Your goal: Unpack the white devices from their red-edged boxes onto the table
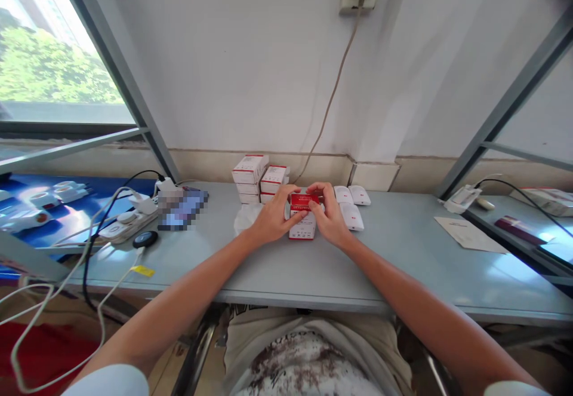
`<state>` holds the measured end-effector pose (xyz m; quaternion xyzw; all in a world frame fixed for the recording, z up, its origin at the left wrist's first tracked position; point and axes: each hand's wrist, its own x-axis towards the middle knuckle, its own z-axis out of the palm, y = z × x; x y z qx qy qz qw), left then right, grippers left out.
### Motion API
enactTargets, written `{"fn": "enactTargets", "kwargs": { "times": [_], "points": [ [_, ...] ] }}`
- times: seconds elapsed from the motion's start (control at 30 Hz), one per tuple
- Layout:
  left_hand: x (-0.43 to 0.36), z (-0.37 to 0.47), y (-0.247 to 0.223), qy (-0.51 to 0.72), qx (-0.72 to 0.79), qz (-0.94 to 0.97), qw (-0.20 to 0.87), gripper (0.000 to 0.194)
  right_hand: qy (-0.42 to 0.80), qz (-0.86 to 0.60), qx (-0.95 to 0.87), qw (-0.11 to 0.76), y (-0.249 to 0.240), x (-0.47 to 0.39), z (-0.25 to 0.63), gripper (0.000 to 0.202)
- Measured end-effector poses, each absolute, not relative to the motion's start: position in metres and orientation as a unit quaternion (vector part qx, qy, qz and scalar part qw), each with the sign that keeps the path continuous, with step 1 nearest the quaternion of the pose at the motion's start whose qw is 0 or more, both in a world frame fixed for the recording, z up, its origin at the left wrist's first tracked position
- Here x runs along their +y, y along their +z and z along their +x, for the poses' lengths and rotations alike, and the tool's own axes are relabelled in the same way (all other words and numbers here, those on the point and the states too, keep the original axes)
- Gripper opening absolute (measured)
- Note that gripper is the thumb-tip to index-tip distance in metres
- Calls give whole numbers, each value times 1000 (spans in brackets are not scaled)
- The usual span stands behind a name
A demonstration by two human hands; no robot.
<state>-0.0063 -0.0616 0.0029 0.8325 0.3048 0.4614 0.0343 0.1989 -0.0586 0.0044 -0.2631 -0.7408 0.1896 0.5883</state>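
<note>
A small red and white cardboard box [302, 230] stands upright on the grey table in front of me, its red end on top. My left hand [274, 215] curves round its left side, with the thumb across the front near the upper edge. From the right, my right hand [331, 217] holds the same box, thumb and fingers at its red top. Just right of that hand lie several white rounded devices [352, 217], each with a small red mark. Behind my left hand are stacked red and white boxes [249, 170], and a clear plastic bag [244, 217] lies beside it.
On the left are a phone [182, 209], a power strip [128, 227] with plugs and cables, and a black round object [145, 239]. A sheet of paper [470, 233] and a white adapter [462, 199] lie on the right. Metal frame posts flank the table [403, 264].
</note>
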Motion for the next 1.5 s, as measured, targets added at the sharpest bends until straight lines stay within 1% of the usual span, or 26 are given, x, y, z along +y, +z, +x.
{"fn": "enactTargets", "kwargs": {
  "times": [0.3, 0.6, 0.9, 0.97, 1.07, 1.17, 1.37, 1.5],
  "points": [
    [-63, -7, 8, 487, 262, 829, -80, 24, 165, -275, -743, 587, 5, -61, 198, 20],
    [-61, -6, 6, 501, 250, 824, -90, 17, 146, -297, -737, 589, 2, -60, 197, 23],
    [-63, -8, 7, 493, 268, 825, -76, 20, 135, -303, -733, 594, 3, -59, 197, 20],
    [-62, -9, 7, 486, 279, 826, -55, 26, 135, -303, -735, 591, 3, -59, 198, 20],
    [-60, -10, 4, 473, 297, 829, -24, 39, 133, -306, -735, 590, 2, -59, 198, 20],
    [-59, -11, 2, 456, 308, 835, -15, 47, 129, -308, -734, 591, 2, -60, 198, 20],
    [-61, -10, 4, 445, 314, 839, -3, 49, 86, -329, -722, 603, 6, -62, 199, 15],
    [-62, -10, 4, 438, 325, 838, 6, 49, 74, -346, -714, 604, 9, -63, 200, 15]
  ]
}}
